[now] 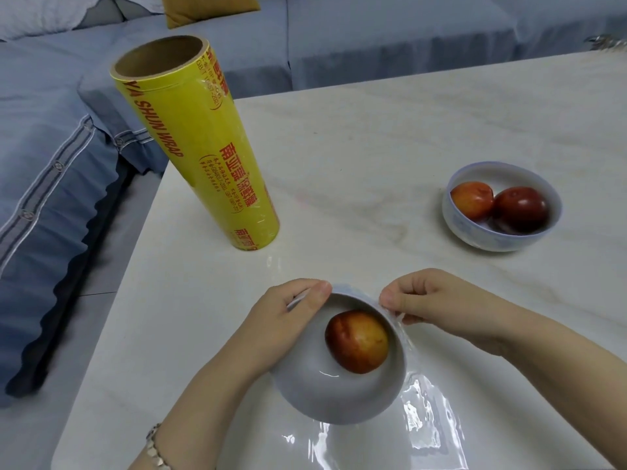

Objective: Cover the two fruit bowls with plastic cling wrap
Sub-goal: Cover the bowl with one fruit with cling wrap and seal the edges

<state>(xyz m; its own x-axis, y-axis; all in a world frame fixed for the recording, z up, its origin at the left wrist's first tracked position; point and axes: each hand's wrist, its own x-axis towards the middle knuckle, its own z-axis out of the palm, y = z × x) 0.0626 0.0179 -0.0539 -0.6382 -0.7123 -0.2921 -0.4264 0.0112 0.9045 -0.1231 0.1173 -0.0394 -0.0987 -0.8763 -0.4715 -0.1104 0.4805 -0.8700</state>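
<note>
A white bowl (325, 398) with one red-yellow fruit (356, 340) sits near the table's front edge. Clear cling wrap (424, 408) lies over it and spreads onto the table at the lower right. My left hand (288, 317) pinches the wrap against the bowl's far left rim. My right hand (437, 303) pinches the wrap at the far right rim. A second white bowl (475, 239) with two red fruits (498, 205) stands uncovered further right. The yellow cling wrap roll (200, 154) stands upright at the left.
The white marble table (373, 130) has its left edge beside the roll. A blue-grey sofa (51, 164) with cushions runs along the left and back. A mustard cushion (203, 8) lies at the top. I wear a bracelet (156, 452) on the left wrist.
</note>
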